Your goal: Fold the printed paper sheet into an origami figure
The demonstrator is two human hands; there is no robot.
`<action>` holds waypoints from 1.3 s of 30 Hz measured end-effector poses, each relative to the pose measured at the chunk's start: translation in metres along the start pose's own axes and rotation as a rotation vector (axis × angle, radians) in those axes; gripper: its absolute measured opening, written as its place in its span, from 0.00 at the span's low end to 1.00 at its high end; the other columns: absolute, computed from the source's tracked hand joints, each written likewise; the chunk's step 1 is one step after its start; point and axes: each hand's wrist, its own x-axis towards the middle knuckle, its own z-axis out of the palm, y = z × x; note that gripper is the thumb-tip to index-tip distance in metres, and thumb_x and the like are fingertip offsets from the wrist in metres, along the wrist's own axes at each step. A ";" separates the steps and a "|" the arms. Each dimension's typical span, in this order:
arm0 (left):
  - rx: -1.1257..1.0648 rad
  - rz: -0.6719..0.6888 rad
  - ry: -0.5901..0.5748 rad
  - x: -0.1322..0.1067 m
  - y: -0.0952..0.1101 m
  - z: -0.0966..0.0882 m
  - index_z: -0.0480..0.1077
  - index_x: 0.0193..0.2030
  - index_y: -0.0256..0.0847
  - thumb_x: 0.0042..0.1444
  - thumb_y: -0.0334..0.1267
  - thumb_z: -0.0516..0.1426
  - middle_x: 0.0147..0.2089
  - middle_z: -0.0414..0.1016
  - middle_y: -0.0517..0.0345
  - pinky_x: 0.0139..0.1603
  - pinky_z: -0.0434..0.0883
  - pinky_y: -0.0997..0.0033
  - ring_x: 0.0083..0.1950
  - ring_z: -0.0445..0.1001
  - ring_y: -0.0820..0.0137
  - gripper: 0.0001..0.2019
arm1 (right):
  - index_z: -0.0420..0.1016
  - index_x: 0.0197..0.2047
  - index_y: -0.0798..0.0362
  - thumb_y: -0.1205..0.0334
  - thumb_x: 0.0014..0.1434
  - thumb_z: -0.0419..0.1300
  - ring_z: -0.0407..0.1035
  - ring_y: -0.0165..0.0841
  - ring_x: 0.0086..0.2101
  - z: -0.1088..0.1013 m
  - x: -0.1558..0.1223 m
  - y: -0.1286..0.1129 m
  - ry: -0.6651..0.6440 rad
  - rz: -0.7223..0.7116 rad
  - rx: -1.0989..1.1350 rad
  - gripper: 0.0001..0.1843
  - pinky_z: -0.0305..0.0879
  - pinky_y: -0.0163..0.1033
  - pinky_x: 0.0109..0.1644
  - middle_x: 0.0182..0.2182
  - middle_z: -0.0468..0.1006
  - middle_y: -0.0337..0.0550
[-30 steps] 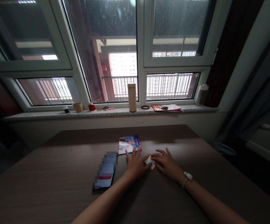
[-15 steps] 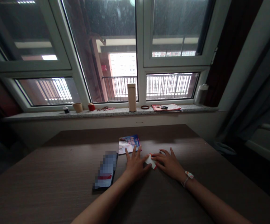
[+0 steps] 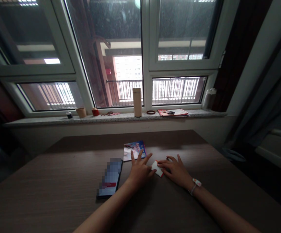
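A small white paper point(image 3: 158, 169) with red along its edges is laid on the surface point(image 3: 57, 168), between the two hands. By its layered, cornered look, some folding seems to have been done, though the number of folds cannot be made out. The left hand point(image 3: 140, 172) is spread wide, with nothing gripped; its thumb is set at the paper's left side, and its longer fingers are held out toward the booklet point(image 3: 133, 151), where contact cannot be judged. By the right hand point(image 3: 175, 172) the paper's right side is covered, with the near fingers bent onto it and the others loosely raised; whether the edge is pinched or only pressed cannot be told, as the thumb is mostly hidden. A finished shape is not shown: the paper is seen as a flat, compact piece, so the work is judged to be partway through, and how much is left cannot be read from it. The phone point(image 3: 110, 179) is placed left of the left hand, and the scissors point(image 3: 171, 112) are left on red-and-white sheets point(image 3: 181, 112) on the sill point(image 3: 121, 117), well apart from the hands
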 end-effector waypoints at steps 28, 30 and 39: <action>-0.124 -0.134 -0.002 -0.005 -0.002 0.030 0.73 0.51 0.54 0.56 0.52 0.59 0.65 0.61 0.52 0.65 0.35 0.29 0.67 0.54 0.52 0.17 | 0.64 0.59 0.29 0.49 0.65 0.46 0.49 0.46 0.64 0.007 0.000 0.010 -0.113 0.008 0.148 0.21 0.29 0.72 0.64 0.63 0.63 0.30; -0.125 -0.137 -0.015 -0.005 -0.003 0.033 0.73 0.50 0.53 0.56 0.53 0.59 0.66 0.61 0.51 0.64 0.35 0.29 0.68 0.53 0.52 0.17 | 0.64 0.59 0.29 0.48 0.64 0.48 0.49 0.46 0.64 0.008 0.001 0.011 -0.113 0.020 0.163 0.21 0.30 0.70 0.65 0.63 0.63 0.31; -0.165 -0.163 -0.042 -0.003 -0.003 0.034 0.71 0.52 0.52 0.55 0.52 0.59 0.65 0.60 0.50 0.64 0.36 0.29 0.67 0.53 0.51 0.19 | 0.73 0.55 0.43 0.48 0.57 0.60 0.56 0.44 0.59 0.015 0.003 0.022 0.052 0.101 0.122 0.23 0.46 0.56 0.66 0.58 0.66 0.47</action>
